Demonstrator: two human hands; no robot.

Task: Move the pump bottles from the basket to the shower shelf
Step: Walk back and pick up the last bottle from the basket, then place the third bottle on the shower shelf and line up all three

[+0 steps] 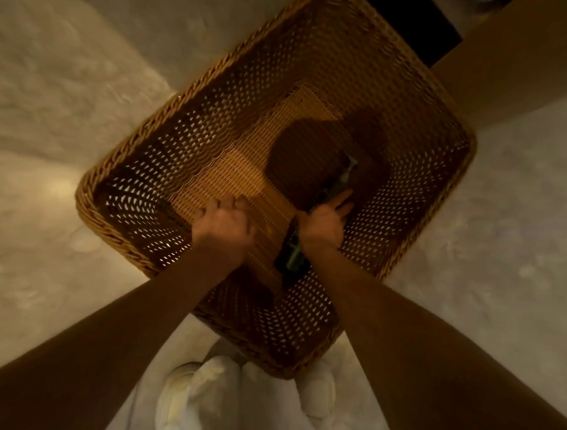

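Head view — right hand [326, 221] grips pump bottle [293, 256], label unreadable.

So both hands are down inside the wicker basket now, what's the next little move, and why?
Probably lift the right hand straight up: it seems closed on a dark pump bottle low in the basket, and must clear the tall woven walls. The left hand looks empty.

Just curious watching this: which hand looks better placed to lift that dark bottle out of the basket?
The right hand: it is already on the dark pump bottle in the wicker basket. The left hand is empty beside it.
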